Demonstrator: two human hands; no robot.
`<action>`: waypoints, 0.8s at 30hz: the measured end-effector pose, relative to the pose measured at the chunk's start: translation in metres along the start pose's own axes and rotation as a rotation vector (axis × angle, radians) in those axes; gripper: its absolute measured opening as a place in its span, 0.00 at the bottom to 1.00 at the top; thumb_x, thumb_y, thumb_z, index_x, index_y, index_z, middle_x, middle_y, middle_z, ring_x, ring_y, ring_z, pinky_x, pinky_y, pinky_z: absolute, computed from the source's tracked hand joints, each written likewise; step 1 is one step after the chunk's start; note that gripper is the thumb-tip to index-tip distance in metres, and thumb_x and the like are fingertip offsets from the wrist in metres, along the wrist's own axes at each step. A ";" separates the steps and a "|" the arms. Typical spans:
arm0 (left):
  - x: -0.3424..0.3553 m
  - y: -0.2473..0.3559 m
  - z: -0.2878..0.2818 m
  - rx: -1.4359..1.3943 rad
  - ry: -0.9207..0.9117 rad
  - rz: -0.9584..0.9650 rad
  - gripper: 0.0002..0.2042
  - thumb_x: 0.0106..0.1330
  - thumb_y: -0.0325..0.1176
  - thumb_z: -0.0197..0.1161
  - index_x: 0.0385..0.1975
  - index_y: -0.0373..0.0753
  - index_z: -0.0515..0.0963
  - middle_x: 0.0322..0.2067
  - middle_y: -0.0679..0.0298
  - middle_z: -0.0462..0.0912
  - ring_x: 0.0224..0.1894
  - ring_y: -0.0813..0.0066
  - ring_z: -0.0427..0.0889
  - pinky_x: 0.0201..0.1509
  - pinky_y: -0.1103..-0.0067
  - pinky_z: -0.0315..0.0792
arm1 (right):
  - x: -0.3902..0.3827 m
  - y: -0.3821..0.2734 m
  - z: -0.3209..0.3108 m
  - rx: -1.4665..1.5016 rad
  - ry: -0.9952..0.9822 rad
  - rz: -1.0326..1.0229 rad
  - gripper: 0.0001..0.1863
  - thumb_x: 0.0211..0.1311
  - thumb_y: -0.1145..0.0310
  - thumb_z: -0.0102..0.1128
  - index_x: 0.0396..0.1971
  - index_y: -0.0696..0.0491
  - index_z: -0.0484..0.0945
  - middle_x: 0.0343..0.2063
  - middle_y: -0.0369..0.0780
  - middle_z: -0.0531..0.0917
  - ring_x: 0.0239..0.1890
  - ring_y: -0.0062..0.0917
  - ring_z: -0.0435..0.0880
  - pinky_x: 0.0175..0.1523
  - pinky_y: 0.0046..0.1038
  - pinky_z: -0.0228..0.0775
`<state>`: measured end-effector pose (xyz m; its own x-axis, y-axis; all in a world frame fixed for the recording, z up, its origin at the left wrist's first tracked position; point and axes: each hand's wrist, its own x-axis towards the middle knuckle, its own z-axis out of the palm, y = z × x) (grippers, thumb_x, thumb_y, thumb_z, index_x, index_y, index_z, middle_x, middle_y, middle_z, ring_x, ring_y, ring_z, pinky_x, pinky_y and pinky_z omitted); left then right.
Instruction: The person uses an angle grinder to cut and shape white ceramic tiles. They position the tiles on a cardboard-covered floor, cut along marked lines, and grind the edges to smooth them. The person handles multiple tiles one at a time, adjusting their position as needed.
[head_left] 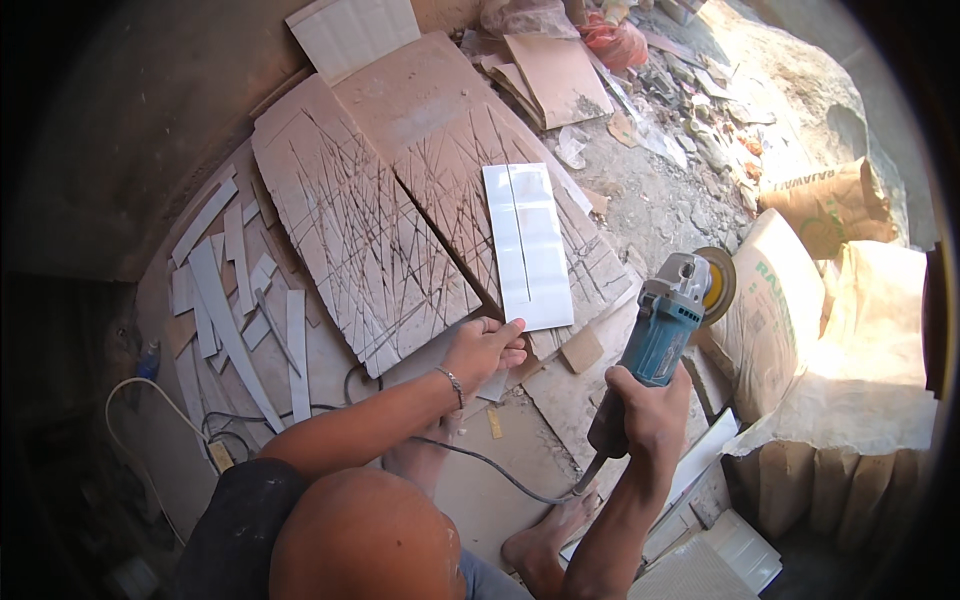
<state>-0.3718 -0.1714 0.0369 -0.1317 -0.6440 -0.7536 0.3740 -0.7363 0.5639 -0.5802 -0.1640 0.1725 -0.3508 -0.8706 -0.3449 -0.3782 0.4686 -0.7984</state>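
In my right hand (655, 405) is a teal angle grinder (655, 345), its fingers wrapped round the body. The grinder's yellow-centred disc (716, 288) points up and away, to the right of the tile and apart from it. My left hand (487, 347) pinches the near edge of a white rectangular tile (545, 250) between thumb and fingers. A long dark line runs lengthwise down the tile, stopping short of its near edge. Beneath it lies a pinkish board (440, 130) covered in criss-cross cut marks.
White tile strips (225, 305) are scattered at left. A grey power cable (480, 462) runs from the grinder past my bare foot (545, 545). Paper sacks (775, 310) stand at right; rubble (680, 170) lies beyond. More tiles (740, 548) rest at lower right.
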 end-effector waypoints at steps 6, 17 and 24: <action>0.008 -0.012 -0.009 -0.183 -0.052 0.067 0.09 0.78 0.33 0.64 0.44 0.36 0.71 0.45 0.54 0.83 0.49 0.66 0.87 0.58 0.73 0.84 | 0.003 0.009 -0.001 0.009 -0.010 0.033 0.10 0.48 0.72 0.70 0.27 0.55 0.75 0.21 0.32 0.79 0.22 0.17 0.77 0.31 0.26 0.72; -0.009 0.017 -0.026 -0.371 0.060 0.456 0.18 0.74 0.27 0.65 0.54 0.36 0.61 0.53 0.50 0.80 0.57 0.56 0.84 0.68 0.56 0.78 | 0.003 0.013 -0.008 0.077 0.014 0.062 0.11 0.47 0.73 0.70 0.28 0.55 0.75 0.22 0.33 0.80 0.23 0.18 0.79 0.32 0.26 0.74; -0.007 0.052 -0.042 -0.227 0.232 0.500 0.14 0.74 0.18 0.60 0.54 0.27 0.65 0.47 0.47 0.85 0.45 0.60 0.89 0.51 0.67 0.90 | -0.003 0.011 -0.010 0.118 0.012 0.027 0.12 0.47 0.73 0.71 0.29 0.55 0.75 0.22 0.33 0.79 0.23 0.18 0.78 0.32 0.26 0.73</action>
<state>-0.3135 -0.1965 0.0568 0.3057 -0.8201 -0.4837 0.5290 -0.2761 0.8025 -0.5921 -0.1549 0.1694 -0.3701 -0.8559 -0.3613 -0.2653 0.4701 -0.8418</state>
